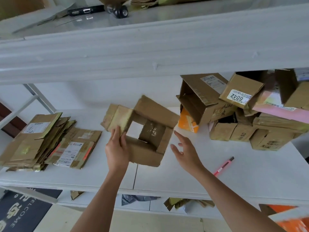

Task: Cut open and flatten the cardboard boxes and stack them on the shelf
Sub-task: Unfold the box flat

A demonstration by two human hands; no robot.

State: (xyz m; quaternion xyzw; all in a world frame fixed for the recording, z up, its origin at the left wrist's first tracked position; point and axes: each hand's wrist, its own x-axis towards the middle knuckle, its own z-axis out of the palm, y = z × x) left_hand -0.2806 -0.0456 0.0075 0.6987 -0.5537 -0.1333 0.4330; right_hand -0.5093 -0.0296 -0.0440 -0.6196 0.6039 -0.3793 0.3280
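Note:
An opened brown cardboard box (147, 118) with its flaps spread and both ends cut stands on the white shelf (217, 173) in the middle. My left hand (117, 148) grips its left flap and wall. My right hand (185, 151) hovers just right of the box with fingers spread, holding nothing. A stack of flattened boxes (41, 141) lies on the shelf at the left. A pile of uncut boxes (242, 111) sits at the right. A pink utility knife (224, 165) lies on the shelf beside my right forearm.
An upper shelf (150, 47) overhangs the work area and carries a black device (85, 10), a wheel and cardboard. An orange packet (188, 122) leans by the box pile. Cardboard scraps lie on the lower shelf. A dark welcome mat (20, 213) covers the floor at the left.

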